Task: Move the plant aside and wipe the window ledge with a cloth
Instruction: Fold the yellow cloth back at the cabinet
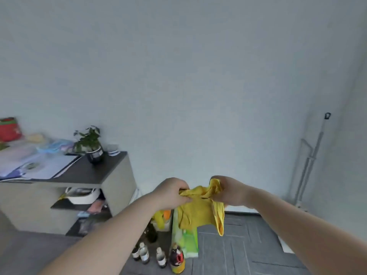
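A yellow cloth (200,207) hangs crumpled between both hands in front of me, at mid-height against the white wall. My left hand (170,192) pinches its left top edge. My right hand (231,192) grips its right top corner, and a strip of cloth dangles below it. A small green plant (89,138) in a dark pot (95,155) stands to the left on the dark top of a low cabinet (93,171), well away from both hands. No window ledge is in view.
Papers, a blue bag and a red container lie on the cabinet top at left. Several bottles (151,255) and a green package (186,243) stand on the grey floor below my hands. A mop (309,161) leans in the right corner.
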Demonstrator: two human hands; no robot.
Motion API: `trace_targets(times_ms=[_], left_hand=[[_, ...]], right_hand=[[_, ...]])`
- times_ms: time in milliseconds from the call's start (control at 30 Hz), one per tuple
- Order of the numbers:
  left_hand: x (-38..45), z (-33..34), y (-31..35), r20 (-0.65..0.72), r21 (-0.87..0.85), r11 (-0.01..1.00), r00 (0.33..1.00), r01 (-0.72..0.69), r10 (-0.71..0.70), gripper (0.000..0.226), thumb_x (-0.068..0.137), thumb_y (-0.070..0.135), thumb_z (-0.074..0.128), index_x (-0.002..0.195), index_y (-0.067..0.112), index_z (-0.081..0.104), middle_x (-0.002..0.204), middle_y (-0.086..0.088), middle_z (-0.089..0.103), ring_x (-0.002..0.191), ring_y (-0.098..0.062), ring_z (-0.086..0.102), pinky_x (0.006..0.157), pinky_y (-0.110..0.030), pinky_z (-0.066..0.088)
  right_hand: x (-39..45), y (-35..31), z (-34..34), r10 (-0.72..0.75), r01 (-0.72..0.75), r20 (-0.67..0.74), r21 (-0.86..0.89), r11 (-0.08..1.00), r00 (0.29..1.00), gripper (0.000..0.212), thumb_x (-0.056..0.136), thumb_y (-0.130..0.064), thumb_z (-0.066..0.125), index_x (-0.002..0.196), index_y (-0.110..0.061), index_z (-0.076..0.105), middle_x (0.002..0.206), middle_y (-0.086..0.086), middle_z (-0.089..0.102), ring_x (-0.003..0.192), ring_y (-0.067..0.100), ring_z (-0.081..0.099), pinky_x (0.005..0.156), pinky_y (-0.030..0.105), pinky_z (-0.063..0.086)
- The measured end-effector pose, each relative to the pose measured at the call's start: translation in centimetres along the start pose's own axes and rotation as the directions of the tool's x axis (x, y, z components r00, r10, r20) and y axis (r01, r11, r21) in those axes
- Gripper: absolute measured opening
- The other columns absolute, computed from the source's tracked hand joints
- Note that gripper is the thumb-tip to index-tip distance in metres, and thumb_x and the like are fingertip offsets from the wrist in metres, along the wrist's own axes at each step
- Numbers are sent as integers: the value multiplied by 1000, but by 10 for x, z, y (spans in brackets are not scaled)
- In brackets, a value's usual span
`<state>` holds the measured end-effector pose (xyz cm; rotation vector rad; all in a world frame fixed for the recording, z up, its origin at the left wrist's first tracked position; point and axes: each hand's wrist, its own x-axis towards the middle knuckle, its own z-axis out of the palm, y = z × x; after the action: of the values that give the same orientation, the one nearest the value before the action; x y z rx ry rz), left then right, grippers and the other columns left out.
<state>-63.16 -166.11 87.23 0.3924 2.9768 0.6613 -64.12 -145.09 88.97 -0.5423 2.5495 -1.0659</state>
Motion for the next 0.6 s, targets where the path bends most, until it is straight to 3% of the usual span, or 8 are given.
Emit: trace_targets(times_ms=[133,233,333,400,467,600], left_hand=[[-28,-38,-86,-30,54,985,986,167,-165,24,85,36,67,94,14,68,83,5,56,82,-13,51,67,-26,34],[-44,-62,-144,-57,59,944,945,325,-322,29,83,39,66,82,10,64,83,-6,62,82,-20,58,71,-36,43],[-61,-82,-196,-73,18,903,902,429,-426,32,79,43,64,83,11,66,84,-5,65,82,-17,60,75,-37,47],[-75,-94,-223,-79,10,886,883,464,-462,28,82,37,66,66,16,58,70,4,54,70,-12,53,62,-30,39],[-89,-105,-255,-100,6,869,865,495,-492,28,86,28,67,65,18,52,66,11,43,67,-8,44,56,-25,29],[-112,-128,-330,-125,-23,817,809,576,-574,33,88,29,64,60,19,48,60,6,41,57,-4,38,55,-26,25]], right_hand=[[86,-53,47,-135,142,165,-29,989,977,19,82,-5,56,72,-18,45,73,-3,48,69,14,53,69,34,55],[142,-91,81,-218,231,250,-26,973,944,20,81,-5,56,71,-18,45,73,-3,49,66,13,53,61,29,52],[194,-123,119,-285,317,340,-43,947,896,17,80,-3,55,73,-14,45,73,0,48,68,16,51,68,35,54],[223,-146,145,-324,378,382,-75,923,866,15,80,-4,55,74,-14,45,73,-1,48,67,13,50,63,27,49],[249,-173,172,-375,459,416,-120,881,829,25,82,-8,56,67,-20,41,69,-7,45,64,5,45,55,13,36],[305,-225,225,-432,553,463,-161,818,774,30,85,-14,56,65,-29,40,71,-13,44,75,10,48,57,12,33]])
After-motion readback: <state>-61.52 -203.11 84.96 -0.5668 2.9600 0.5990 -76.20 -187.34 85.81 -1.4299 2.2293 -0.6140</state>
